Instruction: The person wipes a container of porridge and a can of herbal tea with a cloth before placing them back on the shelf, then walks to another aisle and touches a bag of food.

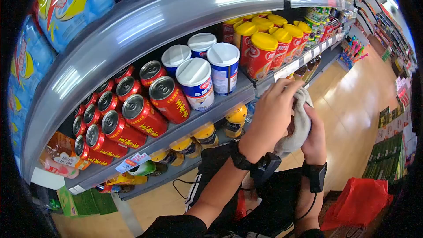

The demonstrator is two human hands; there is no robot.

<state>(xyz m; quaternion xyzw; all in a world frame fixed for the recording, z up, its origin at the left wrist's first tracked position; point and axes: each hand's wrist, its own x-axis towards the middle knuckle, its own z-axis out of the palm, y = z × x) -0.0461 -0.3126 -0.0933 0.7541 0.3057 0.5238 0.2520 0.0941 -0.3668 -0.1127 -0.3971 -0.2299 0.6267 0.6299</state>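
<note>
A light grey cloth (pixel 298 128) is bunched up between my two hands, in front of the shelf. My left hand (pixel 272 112) is closed over its near left side, fingers bent at the top of the cloth. From the right, my right hand (pixel 315 137) grips the cloth with the thumb side against it. Whether anything is wrapped inside the cloth cannot be made out. Just beyond my hands are red cans with yellow lids (pixel 263 55) and a shelf edge with price labels (pixel 286 69). Blue-and-white tubs with white lids (pixel 194 83) stand left of my left hand.
Rows of red drink cans (pixel 145 114) fill the shelf's left part. Below are yellow-capped jars (pixel 206 134). A curved grey shelf edge (pixel 176 6) juts out overhead, carrying blue packs (pixel 72 9). A red plastic bag (pixel 359 202) and green boxes (pixel 387 154) lie at right.
</note>
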